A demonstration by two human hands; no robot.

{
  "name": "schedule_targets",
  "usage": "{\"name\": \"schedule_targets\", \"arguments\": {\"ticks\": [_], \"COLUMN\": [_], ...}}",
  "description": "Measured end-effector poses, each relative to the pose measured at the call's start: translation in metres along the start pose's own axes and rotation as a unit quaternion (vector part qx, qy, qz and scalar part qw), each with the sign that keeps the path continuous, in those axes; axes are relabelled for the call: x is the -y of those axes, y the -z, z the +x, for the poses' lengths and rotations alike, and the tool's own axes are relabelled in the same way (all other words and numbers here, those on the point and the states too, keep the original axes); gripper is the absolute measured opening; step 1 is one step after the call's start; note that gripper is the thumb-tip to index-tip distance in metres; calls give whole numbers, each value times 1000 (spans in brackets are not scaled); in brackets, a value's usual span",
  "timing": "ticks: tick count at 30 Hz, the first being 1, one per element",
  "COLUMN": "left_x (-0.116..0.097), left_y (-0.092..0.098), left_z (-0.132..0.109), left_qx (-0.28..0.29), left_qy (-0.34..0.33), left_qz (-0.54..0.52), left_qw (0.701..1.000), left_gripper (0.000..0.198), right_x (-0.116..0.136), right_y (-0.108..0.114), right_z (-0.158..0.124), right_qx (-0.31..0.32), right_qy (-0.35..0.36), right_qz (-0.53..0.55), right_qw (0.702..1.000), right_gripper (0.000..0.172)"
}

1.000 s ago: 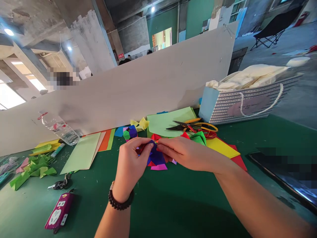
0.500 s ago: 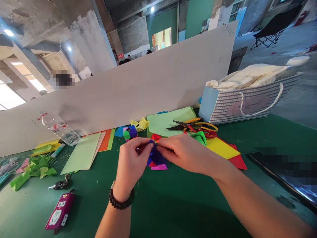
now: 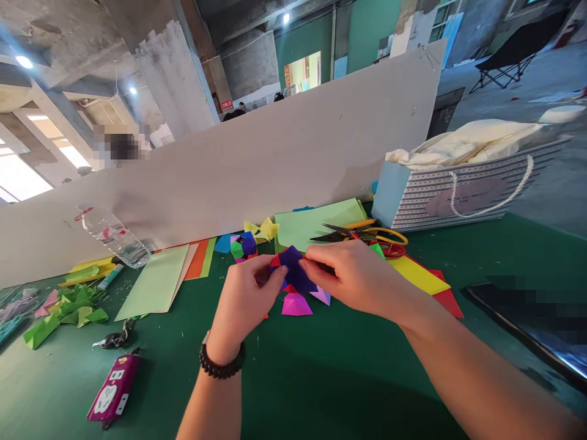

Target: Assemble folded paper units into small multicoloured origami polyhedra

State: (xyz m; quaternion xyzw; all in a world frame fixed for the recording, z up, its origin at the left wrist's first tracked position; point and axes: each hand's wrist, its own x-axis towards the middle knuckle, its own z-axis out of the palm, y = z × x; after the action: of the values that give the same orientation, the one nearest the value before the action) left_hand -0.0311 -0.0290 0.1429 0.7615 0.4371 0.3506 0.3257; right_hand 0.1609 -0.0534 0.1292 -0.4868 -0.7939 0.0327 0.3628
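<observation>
Both hands pinch a folded paper model (image 3: 299, 274) of dark blue, red and magenta pieces above the green table (image 3: 293, 379). My left hand (image 3: 247, 293), with a black bead bracelet at the wrist, grips its left side between thumb and fingers. The right side is pinched by my right hand (image 3: 348, 275). A magenta flap (image 3: 296, 305) and a pale purple flap (image 3: 321, 296) show below the blue part. Behind my left hand sits a small multicoloured paper ball (image 3: 243, 246), beside a yellow folded paper piece (image 3: 262, 231). My fingers hide part of the model.
Scissors (image 3: 355, 235) lie on light green sheets (image 3: 316, 221) behind my right hand. A striped paper bag (image 3: 463, 189) stands back right, a dark phone-like slab (image 3: 527, 330) in front. At left are a water bottle (image 3: 114, 238), green paper pieces (image 3: 73, 308) and a purple pouch (image 3: 114, 389).
The paper model has turned upward between my fingers, so more of its dark blue face and the magenta flap show. A pale purple flap has come into view. The camera has shifted slightly.
</observation>
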Motion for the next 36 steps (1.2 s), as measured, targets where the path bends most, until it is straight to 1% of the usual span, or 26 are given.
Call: {"name": "schedule_targets", "arguments": {"ticks": [1, 3, 6, 8, 10, 12, 16, 21, 24, 26, 27, 29, 30, 32, 34, 36], "left_x": [1, 3, 2, -1, -4, -5, -3, 0, 2, 3, 3, 3, 2, 0, -2, -2], "left_y": [-2, -6, -7, -6, -4, -3, -3, -12, -15, -15, -14, -9, -6, -2, 0, -2], "left_z": [0, -1, -1, -1, -1, 0, 1, 1, 2, 5, 6, 8, 8, 7, 6, 5], "left_qx": [-11, -28, -39, -25, 6, 23, -14, -38, -54, -61, -64, -57, -41, 16, 80, 111], "left_qy": [-6, -16, -26, -27, -21, -15, -39, -84, -96, -95, -89, -63, -42, 7, 43, 60], "left_qz": [25, 65, 98, 97, 80, 71, 104, 170, 186, 167, 140, 53, 2, -81, -121, -142], "left_qw": [1000, 997, 994, 995, 997, 997, 994, 981, 976, 980, 984, 995, 998, 997, 989, 982], "left_gripper": [20, 23, 24, 22, 21, 24, 34, 31, 30, 30, 29, 26, 30, 37, 34, 32], "right_x": [1, 3, 4, 3, 2, 2, 3, 6, 6, 5, 5, 4, 4, 5, 6, 7], "right_y": [-1, -4, -8, -8, -7, -5, -4, -8, -11, -12, -11, -10, -9, -7, -6, -7], "right_z": [0, 0, 1, 2, 2, 2, 0, 0, 1, 2, 2, 3, 3, 3, 2, 3], "right_qx": [-5, -13, -27, -33, -31, -25, -18, -32, -36, -38, -44, -67, -84, -123, -152, -168], "right_qy": [8, 21, 26, 23, 17, 14, 17, 14, 3, -3, -6, -13, -16, -19, -17, -12], "right_qz": [-11, -34, -60, -65, -63, -61, -59, -85, -91, -77, -64, -32, -15, 12, 18, 7], "right_qw": [1000, 999, 997, 997, 997, 998, 998, 996, 995, 996, 997, 997, 996, 992, 988, 986], "right_gripper": [35, 34, 31, 31, 31, 32, 32, 31, 31, 32, 32, 33, 34, 35, 35, 35]}}
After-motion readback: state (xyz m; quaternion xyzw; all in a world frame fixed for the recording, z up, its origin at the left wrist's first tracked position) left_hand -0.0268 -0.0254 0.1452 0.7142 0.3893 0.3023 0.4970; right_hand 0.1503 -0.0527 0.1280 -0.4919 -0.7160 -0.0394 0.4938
